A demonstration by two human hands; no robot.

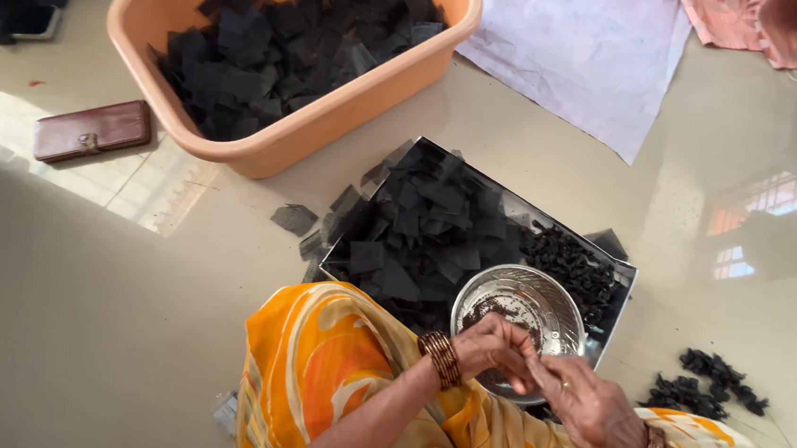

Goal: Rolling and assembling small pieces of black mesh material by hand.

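Brown wallet point(93, 130) on the floor; orange tub point(282, 139) of black squares; metal tray point(624, 270) of squares and dark bundles. Over its steel bowl point(529, 305) our left hand point(491, 343) and right hand point(585, 407) pinch together; contents hidden. Loose bundles point(708, 383) rightmost.

A bowl point(520, 305) sits in a tray point(624, 270) of squares point(418, 221); behind it, a tub point(271, 152).

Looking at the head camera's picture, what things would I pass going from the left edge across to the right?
Brown wallet → orange tub of black squares → metal tray with the steel bowl → small heap of black pieces on the floor.
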